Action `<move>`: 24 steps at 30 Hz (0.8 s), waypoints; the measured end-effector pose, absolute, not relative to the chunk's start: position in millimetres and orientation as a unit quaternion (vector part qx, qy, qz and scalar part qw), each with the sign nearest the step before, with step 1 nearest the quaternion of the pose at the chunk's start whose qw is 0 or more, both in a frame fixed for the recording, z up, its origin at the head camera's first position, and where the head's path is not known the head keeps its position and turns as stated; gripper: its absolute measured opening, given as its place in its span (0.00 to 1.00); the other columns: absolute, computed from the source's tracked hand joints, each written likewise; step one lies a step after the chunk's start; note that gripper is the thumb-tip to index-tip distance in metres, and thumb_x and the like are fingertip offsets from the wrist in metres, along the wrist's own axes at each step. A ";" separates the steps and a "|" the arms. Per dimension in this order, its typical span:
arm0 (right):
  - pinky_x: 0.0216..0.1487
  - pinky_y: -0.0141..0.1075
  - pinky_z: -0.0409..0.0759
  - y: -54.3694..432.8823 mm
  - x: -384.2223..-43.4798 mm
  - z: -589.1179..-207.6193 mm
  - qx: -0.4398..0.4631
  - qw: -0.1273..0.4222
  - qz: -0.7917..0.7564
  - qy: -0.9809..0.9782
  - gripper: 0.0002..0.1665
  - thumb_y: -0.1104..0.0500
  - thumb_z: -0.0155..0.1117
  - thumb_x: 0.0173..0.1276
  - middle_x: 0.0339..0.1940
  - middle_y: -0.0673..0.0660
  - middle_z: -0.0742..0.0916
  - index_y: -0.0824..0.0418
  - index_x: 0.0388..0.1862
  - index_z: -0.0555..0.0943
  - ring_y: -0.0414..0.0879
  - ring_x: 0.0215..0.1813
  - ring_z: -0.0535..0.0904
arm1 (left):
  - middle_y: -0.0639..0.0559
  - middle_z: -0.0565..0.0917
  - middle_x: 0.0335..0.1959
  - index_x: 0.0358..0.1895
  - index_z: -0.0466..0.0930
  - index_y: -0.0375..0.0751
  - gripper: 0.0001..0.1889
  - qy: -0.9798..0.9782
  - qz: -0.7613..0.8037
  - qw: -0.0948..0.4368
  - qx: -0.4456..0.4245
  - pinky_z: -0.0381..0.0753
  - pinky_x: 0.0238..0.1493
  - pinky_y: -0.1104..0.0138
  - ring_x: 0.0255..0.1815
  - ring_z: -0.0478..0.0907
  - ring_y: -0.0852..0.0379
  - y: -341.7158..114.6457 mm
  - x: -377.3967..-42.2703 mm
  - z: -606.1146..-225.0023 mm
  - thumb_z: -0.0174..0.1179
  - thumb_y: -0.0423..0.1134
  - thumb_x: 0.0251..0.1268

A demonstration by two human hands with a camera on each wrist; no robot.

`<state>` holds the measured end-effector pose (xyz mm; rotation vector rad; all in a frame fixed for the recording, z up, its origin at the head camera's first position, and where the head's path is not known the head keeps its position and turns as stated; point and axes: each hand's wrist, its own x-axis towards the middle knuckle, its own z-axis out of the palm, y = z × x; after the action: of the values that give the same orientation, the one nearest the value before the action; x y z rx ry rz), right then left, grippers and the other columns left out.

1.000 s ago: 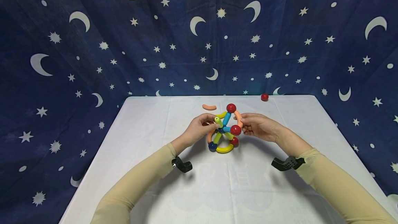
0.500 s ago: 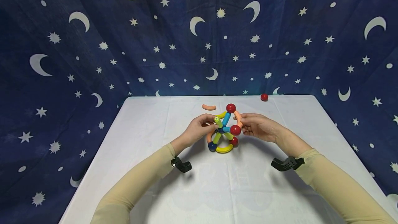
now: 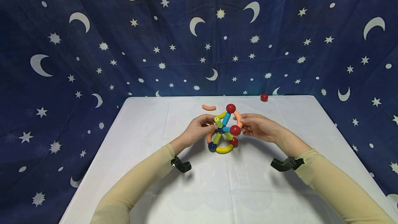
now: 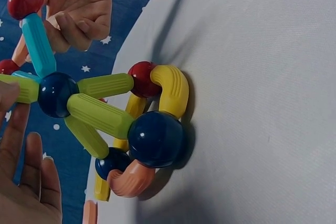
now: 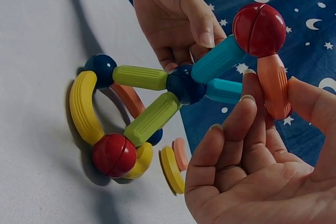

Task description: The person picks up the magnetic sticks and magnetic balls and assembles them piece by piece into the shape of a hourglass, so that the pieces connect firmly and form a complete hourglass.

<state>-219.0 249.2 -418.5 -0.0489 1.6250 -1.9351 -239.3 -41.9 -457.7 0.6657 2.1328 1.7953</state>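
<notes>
A construction of magnetic rods and balls stands on the white table, between both hands. Its base ring has curved rods, one a yellow curved rod (image 3: 224,149), with red and dark blue balls. Straight green rods rise from the ring to a central blue ball (image 4: 56,94). With thumb and fingers, my left hand (image 3: 199,129) pinches a light green rod (image 3: 218,122) joined to that ball. Two blue rods lead to a red ball (image 3: 231,108) and a nearer red ball (image 3: 235,130). My right hand (image 3: 260,126) pinches the peach curved rod (image 5: 274,85) linking these two.
Behind the construction lie a loose peach curved rod (image 3: 209,107) and a yellow curved rod (image 5: 171,169). One red ball (image 3: 264,97) sits by the table's far edge. A dark blue cloth (image 3: 180,44) with moons and stars hangs behind and at the sides.
</notes>
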 end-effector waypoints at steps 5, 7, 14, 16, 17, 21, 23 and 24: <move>0.49 0.37 0.80 249.5 -218.8 -419.2 -0.023 0.302 -0.730 0.613 0.19 0.59 0.58 0.77 0.38 0.53 0.85 0.63 0.63 0.74 0.46 0.40 0.79 | 0.50 0.85 0.51 0.59 0.81 0.40 0.17 0.738 0.619 0.139 0.229 0.78 0.50 0.63 0.50 0.80 0.50 -42.1 -239.6 -458.0 0.67 0.38 0.70; 0.49 0.37 0.80 249.8 -218.7 -419.4 -0.024 0.302 -0.730 0.613 0.18 0.58 0.58 0.77 0.37 0.53 0.85 0.62 0.62 0.75 0.46 0.40 0.79 | 0.50 0.85 0.51 0.59 0.81 0.40 0.17 0.736 0.621 0.139 0.231 0.78 0.51 0.63 0.51 0.80 0.50 -42.0 -239.7 -458.0 0.67 0.37 0.70; 0.48 0.37 0.80 250.5 -218.3 -419.5 -0.021 0.299 -0.733 0.611 0.22 0.59 0.58 0.77 0.38 0.53 0.84 0.65 0.66 0.73 0.46 0.40 0.79 | 0.49 0.85 0.52 0.60 0.81 0.40 0.17 0.738 0.618 0.143 0.230 0.78 0.51 0.62 0.49 0.79 0.50 -43.2 -241.9 -460.2 0.65 0.37 0.71; 0.48 0.37 0.80 250.7 -218.2 -419.6 -0.020 0.299 -0.734 0.610 0.24 0.59 0.58 0.77 0.39 0.53 0.84 0.66 0.68 0.71 0.46 0.40 0.79 | 0.50 0.85 0.53 0.61 0.81 0.41 0.17 0.746 0.609 0.139 0.230 0.78 0.52 0.62 0.50 0.79 0.51 -44.4 -243.9 -462.0 0.64 0.36 0.72; 0.48 0.37 0.80 250.6 -218.3 -419.8 -0.022 0.299 -0.734 0.609 0.25 0.59 0.58 0.77 0.39 0.53 0.84 0.67 0.69 0.71 0.46 0.40 0.79 | 0.50 0.85 0.53 0.61 0.81 0.42 0.17 0.752 0.603 0.134 0.231 0.77 0.53 0.61 0.51 0.79 0.52 -45.0 -245.6 -463.6 0.63 0.36 0.72; 0.49 0.37 0.80 250.6 -218.6 -421.0 -0.029 0.300 -0.735 0.608 0.21 0.59 0.58 0.78 0.38 0.53 0.85 0.65 0.65 0.74 0.47 0.41 0.79 | 0.50 0.84 0.57 0.63 0.81 0.43 0.17 0.782 0.564 0.118 0.240 0.76 0.58 0.59 0.55 0.80 0.54 -48.1 -253.2 -470.1 0.59 0.34 0.74; 0.49 0.38 0.80 250.4 -218.6 -421.4 -0.031 0.300 -0.735 0.607 0.21 0.59 0.58 0.78 0.38 0.53 0.85 0.66 0.65 0.74 0.47 0.41 0.79 | 0.50 0.83 0.59 0.64 0.80 0.44 0.17 0.800 0.535 0.117 0.246 0.75 0.60 0.58 0.58 0.79 0.53 -48.7 -257.4 -472.9 0.58 0.34 0.76; 0.49 0.38 0.80 250.3 -218.5 -421.6 -0.030 0.299 -0.735 0.608 0.21 0.59 0.58 0.78 0.38 0.53 0.85 0.66 0.65 0.74 0.47 0.41 0.79 | 0.50 0.83 0.61 0.65 0.80 0.44 0.17 0.807 0.522 0.120 0.248 0.75 0.61 0.57 0.59 0.79 0.52 -48.7 -259.0 -473.6 0.57 0.34 0.76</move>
<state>-218.5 250.3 -421.6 -0.0789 1.6143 -1.9508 -259.0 -48.7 -473.6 0.7247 2.3589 1.5239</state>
